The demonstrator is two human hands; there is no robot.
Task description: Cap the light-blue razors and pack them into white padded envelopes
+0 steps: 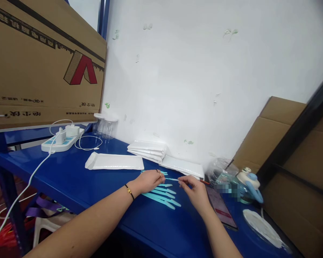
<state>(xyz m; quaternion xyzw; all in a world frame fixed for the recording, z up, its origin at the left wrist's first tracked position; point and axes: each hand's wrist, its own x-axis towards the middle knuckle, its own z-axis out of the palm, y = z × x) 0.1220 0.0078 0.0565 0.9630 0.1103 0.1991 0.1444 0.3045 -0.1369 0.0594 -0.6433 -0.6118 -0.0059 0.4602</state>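
Observation:
My left hand (150,181), with a black bead bracelet on its wrist, is closed on one end of a thin turquoise eyebrow razor (171,179). The fingertips of my right hand (192,190) pinch the other end, so the razor lies level between both hands. Beneath and in front of my left hand, several more turquoise eyebrow razors (165,195) are spread side by side on the blue table (161,229). My left hand hides part of that row, and a few more razor ends show just behind it.
White padded mailers (148,150) are stacked by the wall, with a single mailer (114,162) left of them. A power strip (63,141) and clear jars (104,125) stand at the left. A phone (222,208), a cup-like clear container (222,170) and a white round pad (263,225) lie right.

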